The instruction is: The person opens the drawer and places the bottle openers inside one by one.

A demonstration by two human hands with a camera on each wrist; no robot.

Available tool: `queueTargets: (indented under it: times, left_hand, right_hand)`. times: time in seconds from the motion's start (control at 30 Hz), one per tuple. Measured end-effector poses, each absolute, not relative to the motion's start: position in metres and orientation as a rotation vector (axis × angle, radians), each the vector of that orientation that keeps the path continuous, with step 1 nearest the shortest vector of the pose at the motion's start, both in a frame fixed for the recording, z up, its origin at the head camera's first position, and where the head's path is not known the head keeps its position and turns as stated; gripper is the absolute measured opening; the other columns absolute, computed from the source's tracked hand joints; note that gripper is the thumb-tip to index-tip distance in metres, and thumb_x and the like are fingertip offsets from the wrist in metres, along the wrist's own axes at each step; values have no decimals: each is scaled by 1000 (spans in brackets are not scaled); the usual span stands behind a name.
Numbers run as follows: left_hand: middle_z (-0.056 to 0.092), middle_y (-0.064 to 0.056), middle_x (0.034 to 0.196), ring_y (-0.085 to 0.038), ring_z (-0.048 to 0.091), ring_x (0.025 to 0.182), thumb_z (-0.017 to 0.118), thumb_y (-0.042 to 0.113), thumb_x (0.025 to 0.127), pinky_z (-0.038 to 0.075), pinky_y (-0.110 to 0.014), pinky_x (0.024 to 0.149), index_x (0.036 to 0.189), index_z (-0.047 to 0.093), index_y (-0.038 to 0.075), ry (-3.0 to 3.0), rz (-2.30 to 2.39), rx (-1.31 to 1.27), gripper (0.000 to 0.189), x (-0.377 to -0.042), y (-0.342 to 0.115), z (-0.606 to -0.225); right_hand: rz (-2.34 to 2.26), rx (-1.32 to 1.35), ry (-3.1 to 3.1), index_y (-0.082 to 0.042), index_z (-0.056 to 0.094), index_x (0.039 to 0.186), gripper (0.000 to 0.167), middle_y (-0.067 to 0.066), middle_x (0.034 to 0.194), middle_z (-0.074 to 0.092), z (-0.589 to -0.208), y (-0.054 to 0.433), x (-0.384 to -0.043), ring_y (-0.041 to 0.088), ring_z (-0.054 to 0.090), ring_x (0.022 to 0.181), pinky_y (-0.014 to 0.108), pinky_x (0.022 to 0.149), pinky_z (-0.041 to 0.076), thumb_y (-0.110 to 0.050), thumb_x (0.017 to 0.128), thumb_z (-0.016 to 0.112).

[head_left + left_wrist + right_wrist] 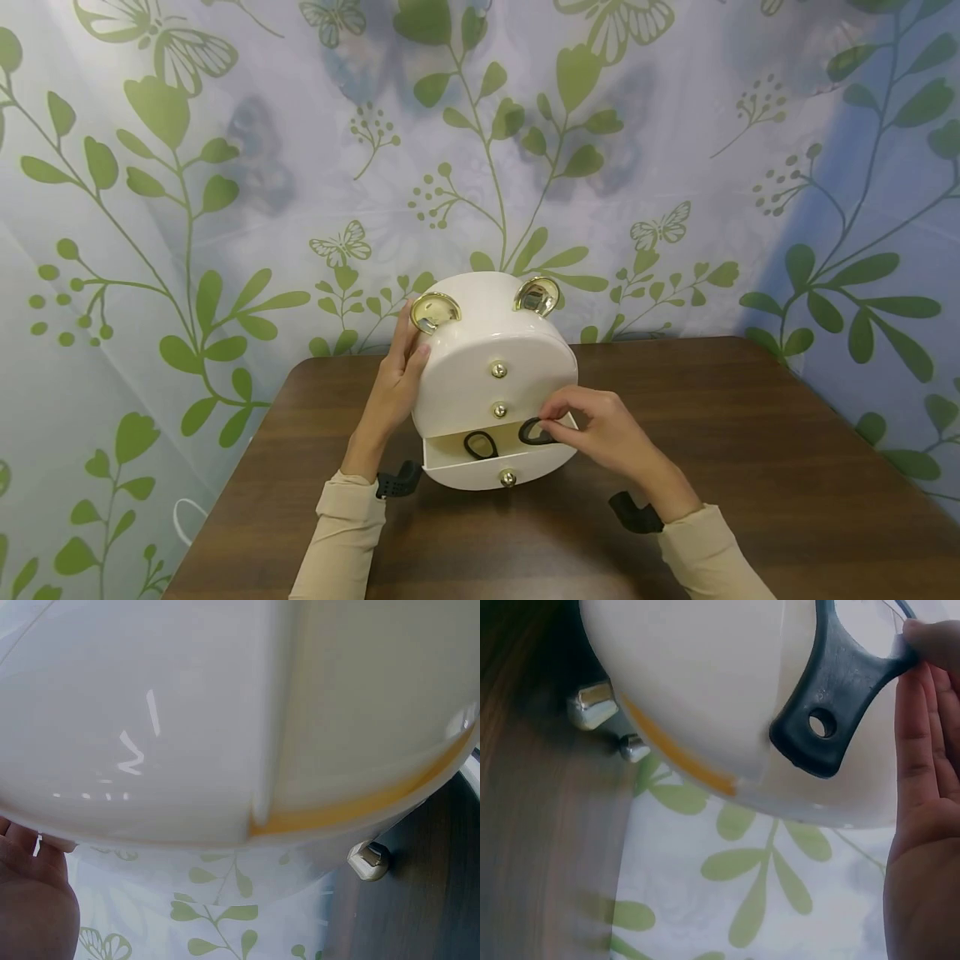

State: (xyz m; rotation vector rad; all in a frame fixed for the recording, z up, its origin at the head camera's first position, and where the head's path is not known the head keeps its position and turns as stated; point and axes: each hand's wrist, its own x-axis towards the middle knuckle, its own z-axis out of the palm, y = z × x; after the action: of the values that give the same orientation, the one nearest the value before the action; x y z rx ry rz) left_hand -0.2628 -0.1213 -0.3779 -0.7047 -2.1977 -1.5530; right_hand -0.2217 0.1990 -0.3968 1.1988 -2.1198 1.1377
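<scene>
A white rounded drawer box [468, 379] with gold ears and gold knobs stands tilted a little, its bottom drawer [472, 477] pulled out. My left hand [390, 387] holds the box's left side, fingers up by the gold ear [437, 312]. At the drawer's right end, my right hand [600, 425] pinches the rim of a black oval-framed piece [832, 697] between thumb and fingers. That piece has a short handle with a hole in it. Another black oval-framed piece [481, 445] lies inside the drawer on the left.
The box stands on a dark brown wooden table [712, 433]. Behind it hangs a pale curtain [285, 225] printed with green leaves and butterflies. A white cord [183, 517] loops by the table's left edge.
</scene>
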Motion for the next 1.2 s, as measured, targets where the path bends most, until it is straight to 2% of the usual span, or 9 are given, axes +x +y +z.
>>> queueTargets:
  times: [0.27, 0.53, 0.73, 1.03, 1.2]
  left_hand:
    - [32, -7, 167, -22, 32, 153, 42, 25, 112, 29, -53, 120, 166, 3, 42, -2193, -1540, -702, 68, -263, -121, -378]
    - [32, -5, 167, -20, 31, 153, 43, 25, 112, 28, -52, 120, 165, 5, 45, -2187, -1545, -707, 68, -262, -121, -378]
    - [35, -6, 165, -21, 37, 150, 43, 25, 112, 31, -53, 118, 164, 5, 47, -2187, -1553, -705, 68, -262, -122, -378]
    - [33, -5, 166, -21, 35, 151, 43, 25, 112, 31, -54, 118, 164, 5, 47, -2180, -1557, -722, 68, -261, -122, -378]
    - [37, -5, 164, -23, 40, 147, 42, 23, 112, 34, -54, 116, 164, 5, 46, -2171, -1557, -738, 68, -261, -122, -378]
  right_hand:
    - [1077, 1279, -2037, -15, 73, 97, 33, -3, 94, 73, -400, 187, -221, 13, 69, 84, 22, 77, 56, 9, 77, 85]
    - [1071, 1340, -2027, -13, 73, 97, 31, -1, 95, 73, -411, 181, -223, 15, 70, 84, 23, 76, 57, 9, 79, 84]
    - [1075, 1335, -2051, -13, 73, 95, 29, -3, 94, 74, -415, 180, -225, 13, 69, 84, 21, 76, 56, 7, 79, 85]
    - [1065, 1357, -2060, -12, 73, 94, 33, -1, 90, 73, -414, 179, -225, 11, 69, 81, 18, 76, 54, 13, 76, 84]
    - [1091, 1338, -2077, -13, 73, 94, 28, -3, 89, 74, -415, 179, -224, 11, 69, 80, 22, 74, 56, 8, 79, 84]
